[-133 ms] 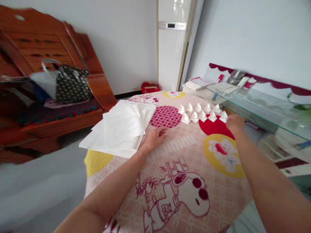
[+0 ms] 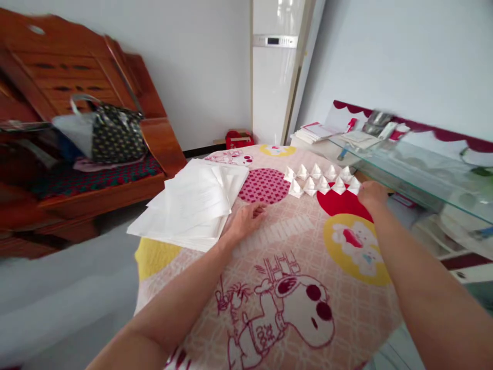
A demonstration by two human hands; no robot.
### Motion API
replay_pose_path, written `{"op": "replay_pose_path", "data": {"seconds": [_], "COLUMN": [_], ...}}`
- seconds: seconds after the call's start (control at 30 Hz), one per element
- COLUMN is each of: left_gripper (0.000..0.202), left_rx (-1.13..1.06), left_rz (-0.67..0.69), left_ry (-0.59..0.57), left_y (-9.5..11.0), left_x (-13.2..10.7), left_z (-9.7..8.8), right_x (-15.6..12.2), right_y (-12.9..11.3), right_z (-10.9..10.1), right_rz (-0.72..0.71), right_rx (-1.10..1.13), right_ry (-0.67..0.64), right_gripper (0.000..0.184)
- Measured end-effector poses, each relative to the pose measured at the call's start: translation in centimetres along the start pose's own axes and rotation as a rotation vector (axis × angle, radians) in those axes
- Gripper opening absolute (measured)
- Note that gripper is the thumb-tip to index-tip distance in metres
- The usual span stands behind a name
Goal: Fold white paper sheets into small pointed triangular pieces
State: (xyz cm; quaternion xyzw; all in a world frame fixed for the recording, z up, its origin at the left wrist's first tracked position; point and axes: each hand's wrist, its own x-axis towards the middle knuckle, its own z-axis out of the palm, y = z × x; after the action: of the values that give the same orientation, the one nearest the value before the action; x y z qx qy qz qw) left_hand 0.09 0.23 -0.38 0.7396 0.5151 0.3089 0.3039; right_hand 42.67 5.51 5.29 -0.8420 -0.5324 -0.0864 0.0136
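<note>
Two rows of folded white paper boats [image 2: 309, 186] stand on the far right part of a patterned pink tablecloth [image 2: 292, 318]. At the right end of the nearer row, my right hand [image 2: 373, 196] has its fingers closed at the edge of the last paper boat [image 2: 354, 186]. The fingertips are partly hidden behind the hand. My left hand [image 2: 248, 221] rests on the cloth with loosely bent fingers, holding nothing I can see. It lies just right of a loose stack of white paper sheets [image 2: 188, 205].
A glass-topped stand [image 2: 416, 169] with papers and small items borders the table on the right. On the left is a wooden bench [image 2: 154, 177] bearing a dark patterned bag [image 2: 117, 134]. A tall white cabinet unit [image 2: 271, 92] stands in the far corner.
The view has shifted slightly. The last boat and my right hand sit a little closer to the neighbouring boat in the row. My left hand stays where it was on the cloth.
</note>
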Motion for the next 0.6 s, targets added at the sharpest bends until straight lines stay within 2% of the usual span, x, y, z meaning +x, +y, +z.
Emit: {"op": "replay_pose_path", "data": {"seconds": [0.2,0.43,0.6], "left_gripper": [0.030,0.030,0.029], "left_rx": [-0.050,-0.070,-0.069], "left_rz": [0.017,0.017,0.010], "left_ry": [-0.011,-0.013,-0.019], "left_y": [-0.11,-0.08,0.08], "left_x": [-0.14,-0.02,-0.07], "left_z": [0.11,0.07,0.02], "right_x": [0.81,0.86,0.55], "right_y": [-0.59,-0.94,-0.27], "right_z": [0.42,0.06,-0.15], "right_rz": [0.115,0.120,0.107], "right_rx": [0.072,0.095,0.148], "right_ry": [-0.023,-0.082,-0.013], "right_gripper": [0.034,0.036,0.033]}}
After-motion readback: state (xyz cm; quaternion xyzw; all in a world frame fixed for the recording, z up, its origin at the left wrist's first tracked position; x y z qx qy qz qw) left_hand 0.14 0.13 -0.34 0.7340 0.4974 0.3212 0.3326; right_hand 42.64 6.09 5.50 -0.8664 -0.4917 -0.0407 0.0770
